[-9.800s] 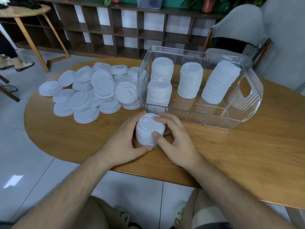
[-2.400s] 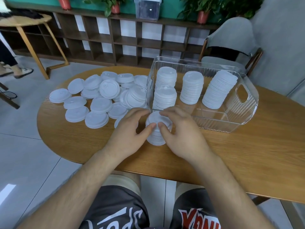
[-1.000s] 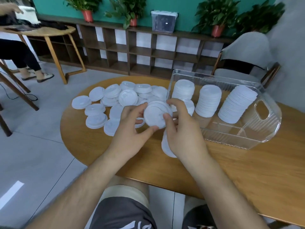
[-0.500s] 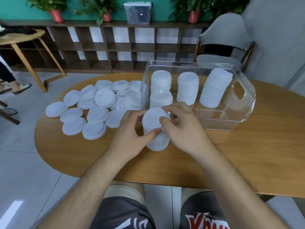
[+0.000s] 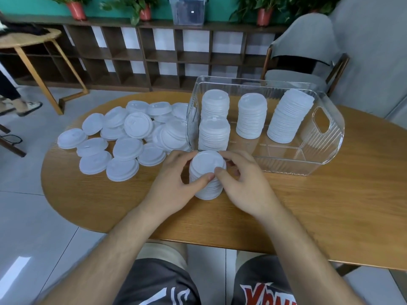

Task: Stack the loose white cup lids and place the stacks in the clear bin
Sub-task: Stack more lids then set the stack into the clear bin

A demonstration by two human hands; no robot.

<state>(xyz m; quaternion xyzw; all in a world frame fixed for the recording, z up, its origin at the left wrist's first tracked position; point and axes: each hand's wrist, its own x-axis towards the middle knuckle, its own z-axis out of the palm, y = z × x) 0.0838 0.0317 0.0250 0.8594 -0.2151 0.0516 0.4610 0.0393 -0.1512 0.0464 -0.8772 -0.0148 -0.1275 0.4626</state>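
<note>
White plastic cup lids (image 5: 130, 137) lie loose and overlapping on the left part of the oval wooden table (image 5: 330, 205), just beside the left wall of the clear ribbed plastic bin (image 5: 286, 167). A short stack of white lids (image 5: 208, 170) stands on the table before the bin's near-left corner, close to its front wall; whether it touches the wall I cannot tell. The left hand (image 5: 176, 188) grasps this stack from the left, thumb on its near edge, fingers curled round the far side. The right hand (image 5: 244, 186) grasps it from the right likewise, its thumb tip next to the left thumb.

Inside the bin stand four lid stacks: a back-left stack (image 5: 214, 102), a front-left stack (image 5: 214, 133) just before it, a middle stack (image 5: 251, 117), and a right stack (image 5: 290, 116) that tilts, its top toward the bin's handle cutout.

Behind the bin stands a grey cushioned chair with a wooden frame (image 5: 304, 45). A dark wooden cube shelf (image 5: 154, 56) runs along the teal wall, with plants in red pots (image 5: 77, 9) on top. A small round wooden side table (image 5: 28, 38) stands at far left.
</note>
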